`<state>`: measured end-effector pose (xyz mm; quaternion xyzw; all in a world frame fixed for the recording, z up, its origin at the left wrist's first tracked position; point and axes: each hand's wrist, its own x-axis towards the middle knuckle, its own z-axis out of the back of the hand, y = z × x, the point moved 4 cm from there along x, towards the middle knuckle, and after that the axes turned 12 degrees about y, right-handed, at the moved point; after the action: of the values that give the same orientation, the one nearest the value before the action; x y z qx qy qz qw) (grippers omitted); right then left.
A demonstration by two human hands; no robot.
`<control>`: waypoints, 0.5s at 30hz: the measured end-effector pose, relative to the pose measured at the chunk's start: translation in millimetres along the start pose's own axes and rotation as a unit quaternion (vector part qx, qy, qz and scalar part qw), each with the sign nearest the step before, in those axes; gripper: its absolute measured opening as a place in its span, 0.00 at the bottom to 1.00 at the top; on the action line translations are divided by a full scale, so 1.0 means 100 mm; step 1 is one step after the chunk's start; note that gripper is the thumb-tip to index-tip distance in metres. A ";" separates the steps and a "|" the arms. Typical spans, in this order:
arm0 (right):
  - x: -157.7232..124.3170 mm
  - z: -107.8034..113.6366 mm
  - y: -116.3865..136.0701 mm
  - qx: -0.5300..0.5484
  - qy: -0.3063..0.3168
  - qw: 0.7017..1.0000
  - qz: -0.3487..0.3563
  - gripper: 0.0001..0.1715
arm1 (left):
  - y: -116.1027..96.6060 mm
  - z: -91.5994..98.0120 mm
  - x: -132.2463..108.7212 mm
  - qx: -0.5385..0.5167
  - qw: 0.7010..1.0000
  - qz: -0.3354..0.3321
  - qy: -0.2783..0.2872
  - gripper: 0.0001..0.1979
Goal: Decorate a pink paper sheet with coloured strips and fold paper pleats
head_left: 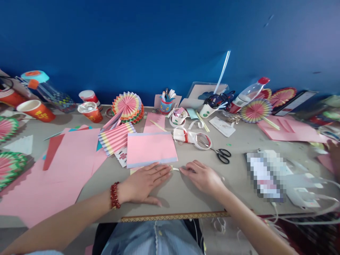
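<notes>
My left hand (147, 182) lies flat on the table, its fingers stretched over a pale yellow paper strip (134, 170) and covering most of it. A short white strip, which looks like double-sided tape (175, 169), runs from the yellow strip's right end to the pinched fingers of my right hand (204, 177). Just beyond my left fingers is a pink sheet (152, 148) with lavender bands along its edges. Black-handled scissors (223, 156) lie past my right hand, their blades partly behind a white tape roll (203, 141).
Large pink sheets (71, 173) cover the left side, beside a pleated striped paper (118, 138). Paper cups (90, 111), a pen holder (166, 105), folded paper fans (256, 110) and a bottle (249, 94) line the wall. A phone (265, 179) and cables are at right, near another person's hand (333, 150).
</notes>
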<state>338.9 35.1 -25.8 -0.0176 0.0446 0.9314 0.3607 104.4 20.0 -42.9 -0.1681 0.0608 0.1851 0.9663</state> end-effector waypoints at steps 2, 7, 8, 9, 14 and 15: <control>0.01 0.00 0.03 -0.016 -0.003 1.000 0.009 0.19 | 0.00 -0.01 0.00 -0.001 1.000 -0.001 0.002 0.45; -0.01 0.00 0.07 -0.027 -0.023 0.999 0.019 0.18 | 0.00 0.00 -0.01 -0.001 1.000 -0.001 -0.010 0.45; -0.02 0.00 0.08 -0.027 -0.024 0.999 0.021 0.18 | 0.00 0.00 -0.01 -0.002 1.000 -0.002 -0.011 0.45; -0.03 -0.01 0.09 -0.029 -0.024 0.999 0.021 0.18 | 0.00 0.00 -0.01 -0.003 1.000 -0.002 -0.012 0.45; -0.03 -0.06 0.16 -0.044 -0.009 0.999 -0.002 0.19 | -0.01 0.02 -0.01 0.000 1.000 -0.002 -0.017 0.45; -0.02 -0.07 0.18 -0.047 -0.009 0.999 -0.010 0.19 | -0.01 0.02 -0.01 0.001 1.000 -0.002 -0.019 0.45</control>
<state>328.1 19.6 -30.9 -0.0267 -0.0025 0.9290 0.3692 104.1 19.3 -40.5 -0.1635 0.0426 0.1863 0.9679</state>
